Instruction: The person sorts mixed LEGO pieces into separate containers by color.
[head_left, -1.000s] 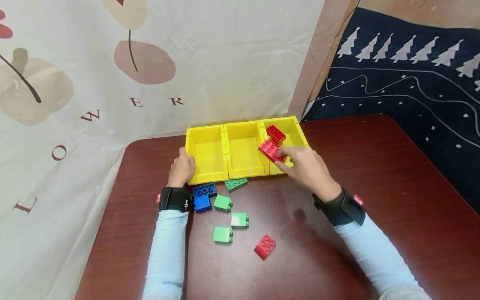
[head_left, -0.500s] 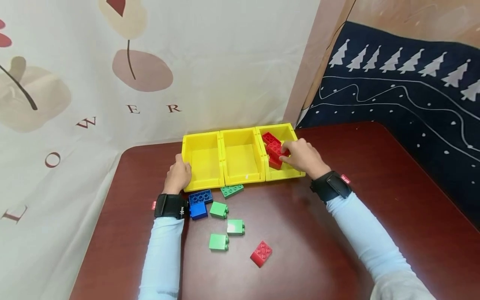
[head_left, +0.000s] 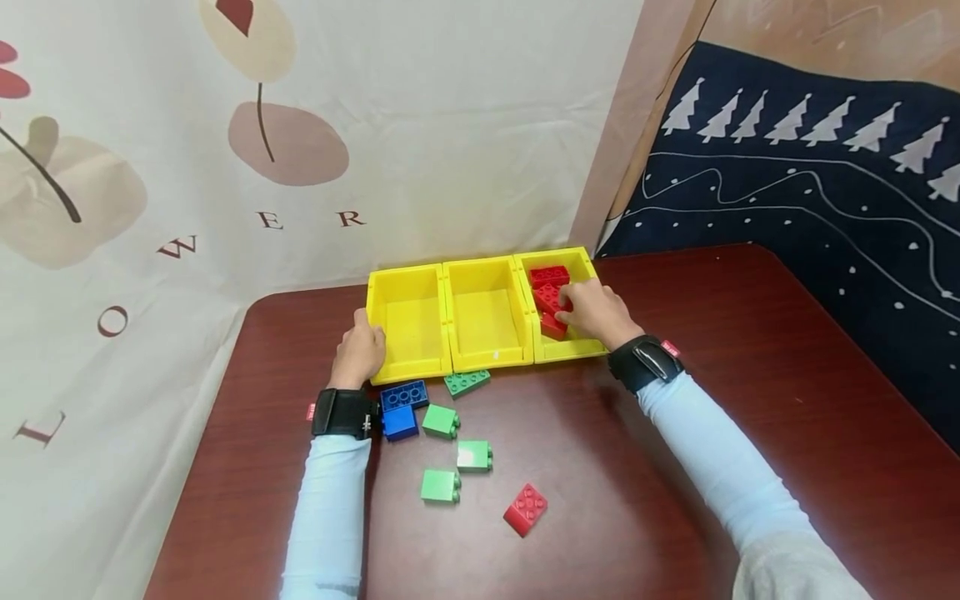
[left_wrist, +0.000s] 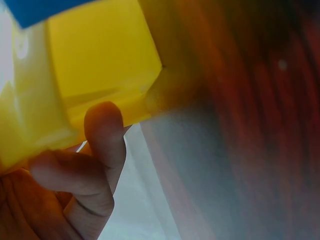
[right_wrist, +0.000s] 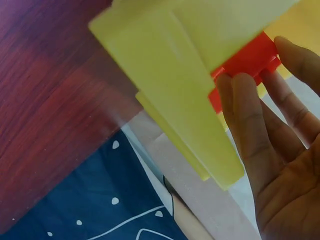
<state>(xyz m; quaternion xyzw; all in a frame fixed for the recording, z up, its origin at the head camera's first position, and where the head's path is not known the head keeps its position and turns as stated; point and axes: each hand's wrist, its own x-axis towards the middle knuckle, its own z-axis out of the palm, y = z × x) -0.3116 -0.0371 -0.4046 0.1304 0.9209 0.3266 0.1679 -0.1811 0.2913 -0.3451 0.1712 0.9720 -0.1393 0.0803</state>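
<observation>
A yellow bin with three compartments (head_left: 450, 369) stands at the back of the table. My left hand (head_left: 357, 354) grips its left wall, fingers bent at the edge in the left wrist view. My right hand (head_left: 600, 312) reaches into the right compartment and pinches a red toy brick (head_left: 550, 298) between thumb and fingers. Another red brick (head_left: 550, 276) lies behind it and a third red brick (head_left: 553, 326) in front. In the right wrist view the bin's wall hides part of the red brick (right_wrist: 250, 57) at my fingertips.
Before the bin lie two blue bricks (head_left: 400, 422), several green bricks (head_left: 440, 486) and one red brick (head_left: 526, 509). One green brick (head_left: 467, 382) is close against the bin's front edge. A cloth wall (head_left: 450, 125) rises behind the bin.
My right hand has lowered its red brick into the right compartment, among the other red ones. The rear red brick has turned to lie more crosswise. My left hand stays on the bin.
</observation>
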